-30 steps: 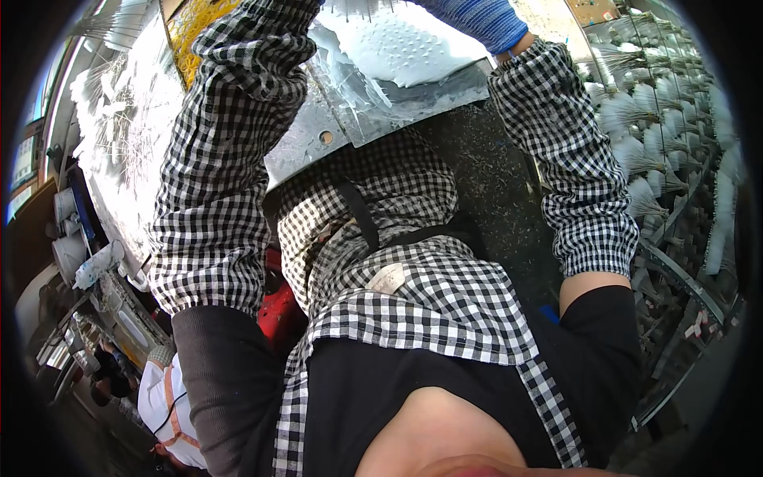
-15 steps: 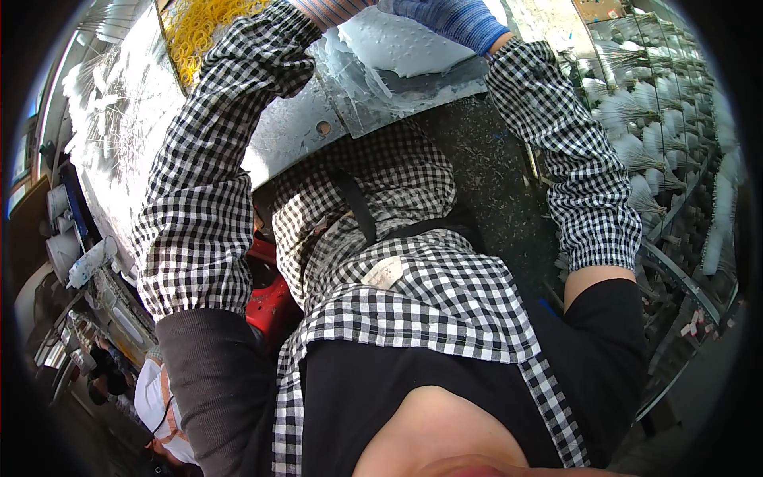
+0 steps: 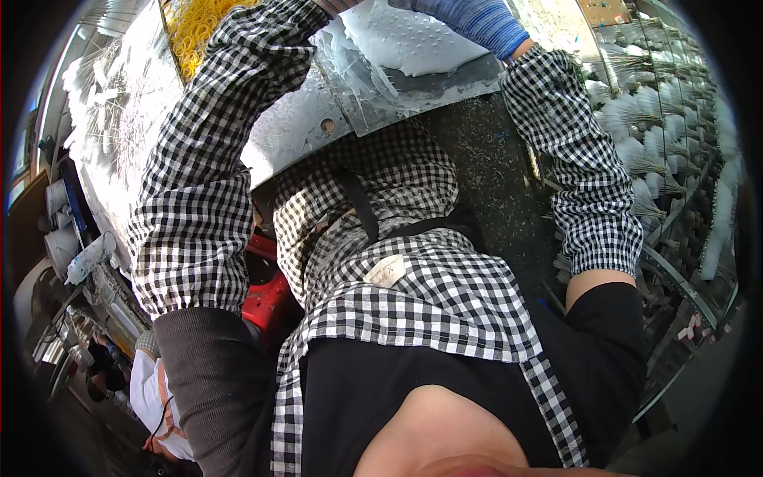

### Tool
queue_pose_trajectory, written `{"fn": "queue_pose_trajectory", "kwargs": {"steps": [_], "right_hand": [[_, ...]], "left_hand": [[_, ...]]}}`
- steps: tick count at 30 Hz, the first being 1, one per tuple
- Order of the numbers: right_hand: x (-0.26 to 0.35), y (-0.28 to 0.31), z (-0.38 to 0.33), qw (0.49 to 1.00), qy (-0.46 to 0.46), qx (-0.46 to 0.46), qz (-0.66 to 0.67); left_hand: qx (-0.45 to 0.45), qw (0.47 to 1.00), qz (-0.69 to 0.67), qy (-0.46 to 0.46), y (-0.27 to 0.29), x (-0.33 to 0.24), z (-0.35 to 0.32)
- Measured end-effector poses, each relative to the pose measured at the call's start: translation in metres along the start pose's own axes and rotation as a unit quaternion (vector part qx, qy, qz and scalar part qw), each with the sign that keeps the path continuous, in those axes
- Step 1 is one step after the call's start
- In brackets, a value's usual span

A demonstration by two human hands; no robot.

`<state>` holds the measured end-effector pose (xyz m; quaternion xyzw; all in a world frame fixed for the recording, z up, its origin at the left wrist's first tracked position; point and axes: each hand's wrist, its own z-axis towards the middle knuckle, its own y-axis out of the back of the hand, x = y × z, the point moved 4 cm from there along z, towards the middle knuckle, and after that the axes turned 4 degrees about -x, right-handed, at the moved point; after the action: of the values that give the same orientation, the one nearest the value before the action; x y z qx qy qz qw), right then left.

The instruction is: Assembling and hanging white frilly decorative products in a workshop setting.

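1. Checked apron [image 3: 413, 294] covers your chest and lap nearest the camera, over a black top.
2. Your arms reach up and away in checked sleeve covers; the left sleeve [image 3: 214, 167] runs to the top edge, the right sleeve [image 3: 580, 167] ends at a blue knit glove cuff.
3. Your left hand [image 3: 338, 6] is cut off at the frame edge, so its grip cannot be told.
4. Your right hand [image 3: 477, 20], gloved, rests on a white plastic sheet [image 3: 405, 44]; its fingers are out of view.
5. That sheet lies on a grey metal bench [image 3: 310, 127], with yellow rings [image 3: 199, 28] beyond on the left and white brush tufts [image 3: 636, 119] on the right.
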<state>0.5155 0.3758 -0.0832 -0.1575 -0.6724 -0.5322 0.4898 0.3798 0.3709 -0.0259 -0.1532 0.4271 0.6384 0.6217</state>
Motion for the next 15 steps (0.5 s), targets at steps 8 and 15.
{"fn": "queue_pose_trajectory", "kwargs": {"steps": [8, 15], "right_hand": [[-0.01, -0.009, 0.008, 0.972, 0.218, -0.071, -0.047], [-0.015, -0.019, 0.018, 0.918, 0.272, -0.117, -0.265]], "left_hand": [[0.068, 0.84, 0.461, -0.276, -0.003, -0.022, -0.003], [0.104, 0.847, 0.47, -0.223, -0.004, -0.007, -0.012]]}}
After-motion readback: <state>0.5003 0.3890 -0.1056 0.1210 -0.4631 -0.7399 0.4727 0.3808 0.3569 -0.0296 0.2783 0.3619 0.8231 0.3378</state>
